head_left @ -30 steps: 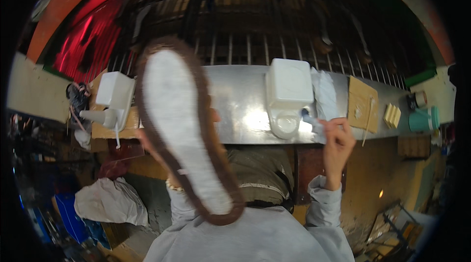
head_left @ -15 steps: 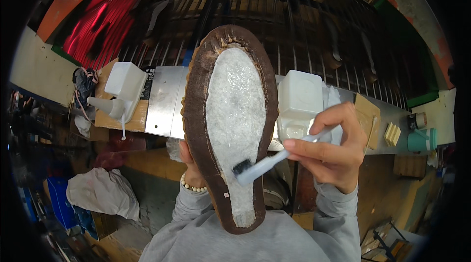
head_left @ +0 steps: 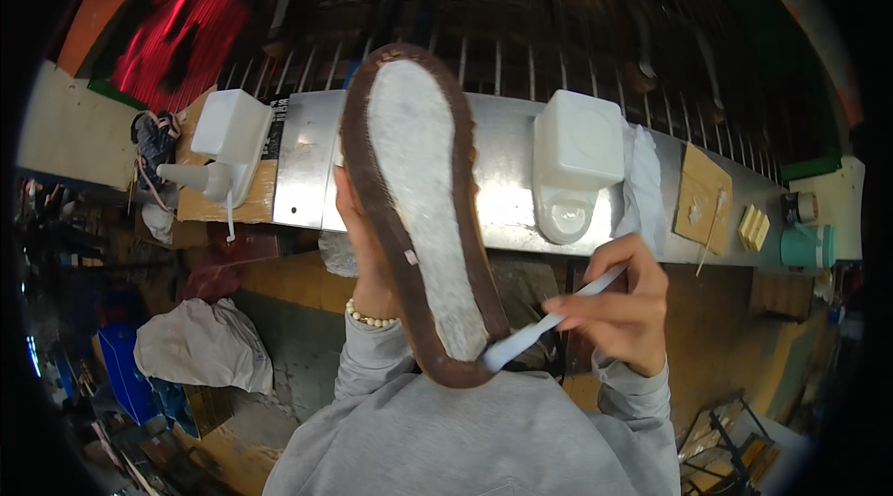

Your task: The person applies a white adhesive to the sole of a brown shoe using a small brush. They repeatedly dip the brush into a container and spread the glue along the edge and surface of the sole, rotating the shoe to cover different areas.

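A brown shoe upper (head_left: 448, 310) is held bottom up, its toe end pointing away from me and its heel end near my body. A pale grey-white filler (head_left: 414, 152) covers the middle of its underside, inside the brown margin. My left hand (head_left: 365, 250) grips the shoe along its left side, fingers mostly hidden behind it. Between the thumb and fingers of my right hand (head_left: 625, 305) is a brush (head_left: 530, 338) with a pale handle. Its head, slightly blurred, touches the brown margin at the right of the heel.
Across the metal bench (head_left: 312, 171) stand a white dispenser bottle (head_left: 233, 129) on cardboard at left and a white plastic container (head_left: 579, 147) at right. Further right are a cardboard piece (head_left: 702, 194) and a teal mug (head_left: 807, 245). Behind is a barred rack (head_left: 502, 68) with a red glow.
The brush has moved from the filler near the waist down to the heel edge. The shoe has tilted and shifted slightly left and away from me.
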`<action>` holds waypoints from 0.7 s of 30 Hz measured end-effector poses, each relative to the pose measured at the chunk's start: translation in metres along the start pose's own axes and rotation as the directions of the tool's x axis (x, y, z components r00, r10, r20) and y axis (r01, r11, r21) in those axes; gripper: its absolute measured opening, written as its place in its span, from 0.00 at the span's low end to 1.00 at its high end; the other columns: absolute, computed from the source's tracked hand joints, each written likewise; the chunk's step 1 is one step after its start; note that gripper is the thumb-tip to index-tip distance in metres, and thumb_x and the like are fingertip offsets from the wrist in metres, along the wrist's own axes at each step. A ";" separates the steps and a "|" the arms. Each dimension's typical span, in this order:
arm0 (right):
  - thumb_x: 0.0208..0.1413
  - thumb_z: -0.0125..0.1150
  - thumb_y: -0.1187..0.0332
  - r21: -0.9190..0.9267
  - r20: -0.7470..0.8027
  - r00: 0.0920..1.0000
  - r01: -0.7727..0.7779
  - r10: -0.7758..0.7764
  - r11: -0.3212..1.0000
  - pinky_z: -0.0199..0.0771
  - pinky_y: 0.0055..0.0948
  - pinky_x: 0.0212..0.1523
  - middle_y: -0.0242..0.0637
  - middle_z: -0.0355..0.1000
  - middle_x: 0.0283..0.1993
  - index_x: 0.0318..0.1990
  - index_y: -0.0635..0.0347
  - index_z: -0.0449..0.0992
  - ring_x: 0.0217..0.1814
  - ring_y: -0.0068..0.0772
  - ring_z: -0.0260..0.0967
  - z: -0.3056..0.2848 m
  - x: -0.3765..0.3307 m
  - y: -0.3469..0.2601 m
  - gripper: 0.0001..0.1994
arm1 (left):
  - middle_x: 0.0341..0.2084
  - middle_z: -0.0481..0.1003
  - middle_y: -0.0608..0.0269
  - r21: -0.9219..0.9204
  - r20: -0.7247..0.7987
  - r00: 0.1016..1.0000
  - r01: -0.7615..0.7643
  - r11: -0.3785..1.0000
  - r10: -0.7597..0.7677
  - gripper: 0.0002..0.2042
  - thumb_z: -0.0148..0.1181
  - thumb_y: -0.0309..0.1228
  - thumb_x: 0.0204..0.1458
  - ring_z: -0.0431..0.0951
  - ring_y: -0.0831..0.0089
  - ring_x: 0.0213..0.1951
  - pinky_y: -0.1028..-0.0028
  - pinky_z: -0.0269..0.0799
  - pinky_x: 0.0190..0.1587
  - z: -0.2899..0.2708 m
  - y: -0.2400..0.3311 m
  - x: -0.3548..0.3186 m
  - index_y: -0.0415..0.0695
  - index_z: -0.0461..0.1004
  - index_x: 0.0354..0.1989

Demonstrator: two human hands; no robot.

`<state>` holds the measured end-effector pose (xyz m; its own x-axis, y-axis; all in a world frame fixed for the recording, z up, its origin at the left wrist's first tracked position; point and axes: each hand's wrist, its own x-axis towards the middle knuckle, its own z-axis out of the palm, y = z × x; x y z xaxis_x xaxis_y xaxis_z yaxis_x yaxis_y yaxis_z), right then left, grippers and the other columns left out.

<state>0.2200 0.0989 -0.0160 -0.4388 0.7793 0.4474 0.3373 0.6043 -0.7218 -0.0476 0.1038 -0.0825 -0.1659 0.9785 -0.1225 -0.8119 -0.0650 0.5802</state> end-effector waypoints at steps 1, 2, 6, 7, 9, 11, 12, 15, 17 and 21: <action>0.40 0.76 0.67 0.013 -0.015 0.995 -0.098 0.099 0.995 0.61 0.26 0.32 0.28 0.69 0.33 0.32 0.39 0.89 0.35 0.27 0.64 -0.007 -0.010 0.005 0.09 | 0.61 0.68 0.52 -0.024 -0.053 0.998 0.032 0.999 -0.033 0.39 0.35 0.64 0.64 0.73 0.62 0.57 0.63 0.71 0.59 0.000 0.001 -0.002 0.42 0.59 0.68; 0.41 0.75 0.68 -0.101 -0.108 0.987 -0.133 0.123 0.986 0.62 0.28 0.36 0.29 0.70 0.35 0.32 0.40 0.88 0.37 0.28 0.65 -0.014 -0.014 0.017 0.09 | 0.61 0.68 0.51 -0.106 -0.072 0.996 0.049 0.993 -0.057 0.38 0.37 0.63 0.63 0.73 0.61 0.57 0.62 0.71 0.59 0.000 0.001 -0.003 0.43 0.58 0.69; 0.43 0.74 0.68 -0.679 -0.176 0.980 -0.190 0.094 0.709 0.60 0.33 0.45 0.28 0.71 0.40 0.35 0.42 0.87 0.39 0.31 0.66 -0.030 -0.030 0.060 0.10 | 0.60 0.67 0.46 -0.039 -0.015 0.999 0.037 0.999 -0.037 0.35 0.42 0.59 0.62 0.72 0.57 0.57 0.59 0.71 0.58 0.005 0.002 -0.007 0.47 0.53 0.69; 0.43 0.74 0.68 -0.728 -0.182 0.983 -0.155 0.030 0.668 0.59 0.33 0.47 0.28 0.71 0.40 0.36 0.43 0.86 0.39 0.32 0.65 -0.027 -0.034 0.069 0.10 | 0.60 0.66 0.45 -0.043 0.018 0.999 0.042 0.998 -0.042 0.34 0.43 0.58 0.62 0.71 0.55 0.56 0.59 0.71 0.58 0.005 0.003 -0.008 0.48 0.52 0.70; 0.42 0.74 0.68 -0.745 -0.184 0.983 -0.158 0.028 0.648 0.58 0.33 0.46 0.28 0.71 0.40 0.35 0.42 0.86 0.39 0.32 0.66 -0.015 -0.038 0.086 0.10 | 0.60 0.66 0.43 -0.054 0.095 0.994 0.051 0.997 -0.045 0.34 0.46 0.56 0.61 0.71 0.53 0.56 0.57 0.71 0.58 0.002 0.010 -0.007 0.50 0.50 0.70; 0.41 0.75 0.68 -0.731 -0.161 0.984 -0.174 0.081 0.660 0.57 0.33 0.44 0.27 0.71 0.41 0.35 0.43 0.86 0.40 0.31 0.66 -0.006 -0.044 0.094 0.10 | 0.59 0.65 0.41 -0.061 0.205 0.977 0.067 0.996 -0.053 0.34 0.48 0.54 0.61 0.71 0.51 0.56 0.56 0.70 0.57 -0.004 0.019 -0.004 0.53 0.48 0.71; 0.41 0.75 0.67 -0.710 -0.193 0.976 -0.207 0.096 0.673 0.57 0.33 0.43 0.27 0.71 0.41 0.34 0.43 0.86 0.40 0.31 0.66 -0.005 -0.046 0.096 0.10 | 0.59 0.65 0.40 -0.065 0.284 0.956 0.091 0.994 -0.069 0.34 0.49 0.53 0.60 0.70 0.50 0.56 0.55 0.70 0.57 -0.007 0.024 -0.001 0.54 0.47 0.71; 0.41 0.76 0.67 -0.674 -0.225 0.968 -0.240 0.115 0.699 0.55 0.33 0.42 0.27 0.71 0.41 0.34 0.44 0.85 0.40 0.31 0.66 -0.005 -0.050 0.097 0.10 | 0.59 0.65 0.36 -0.051 0.541 0.828 0.208 0.977 -0.148 0.36 0.53 0.50 0.59 0.70 0.47 0.56 0.53 0.70 0.57 -0.012 0.043 0.014 0.57 0.44 0.71; 0.41 0.76 0.66 -0.692 -0.218 0.968 -0.241 0.121 0.681 0.55 0.33 0.42 0.26 0.71 0.42 0.34 0.45 0.85 0.39 0.31 0.65 -0.008 -0.049 0.098 0.10 | 0.59 0.64 0.34 0.034 0.711 0.656 0.328 0.944 -0.254 0.37 0.56 0.48 0.59 0.69 0.45 0.56 0.51 0.70 0.56 -0.008 0.058 0.028 0.59 0.41 0.72; 0.40 0.77 0.66 -0.658 -0.241 0.964 -0.244 0.108 0.712 0.55 0.34 0.43 0.27 0.70 0.42 0.34 0.45 0.85 0.40 0.31 0.65 -0.005 -0.048 0.100 0.10 | 0.58 0.63 0.30 0.345 0.851 0.219 0.451 0.823 -0.477 0.42 0.61 0.44 0.58 0.68 0.40 0.55 0.48 0.70 0.55 0.004 0.091 0.050 0.63 0.37 0.73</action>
<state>0.2794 0.1231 -0.1071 -0.1859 0.8569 0.4807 0.8956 0.3490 -0.2758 -0.1276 0.1476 -0.0325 0.8274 0.4121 0.3815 -0.5497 0.4556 0.7002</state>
